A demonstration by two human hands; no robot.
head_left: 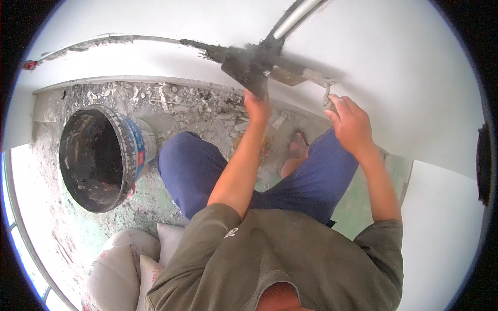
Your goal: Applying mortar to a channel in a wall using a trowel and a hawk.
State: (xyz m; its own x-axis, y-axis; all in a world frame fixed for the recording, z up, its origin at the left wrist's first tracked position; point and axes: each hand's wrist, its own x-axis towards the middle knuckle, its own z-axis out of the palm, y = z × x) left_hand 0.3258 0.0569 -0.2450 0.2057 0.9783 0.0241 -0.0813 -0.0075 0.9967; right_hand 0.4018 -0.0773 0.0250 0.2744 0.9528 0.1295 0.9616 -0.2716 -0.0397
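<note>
My left hand point(255, 106) is closed beneath a dark mortar board point(244, 70), its handle hidden, with the board tilted against the wall. My right hand point(346, 122) grips the handle of a mortar-smeared trowel point(290, 75), whose blade lies close beside the board at the wall. Dark grey mortar point(210, 52) fills part of a horizontal channel in the white wall point(373, 62). A white pipe point(296, 18) runs in another channel that rises from that junction.
A dirty bucket point(91, 160) with dark contents stands at my left. White sacks point(122, 272) lie behind it at lower left. Rubble and dust point(176, 103) cover the floor along the wall's foot. A pale panel point(441, 223) is at my right, a bright window frame point(18, 233) at far left.
</note>
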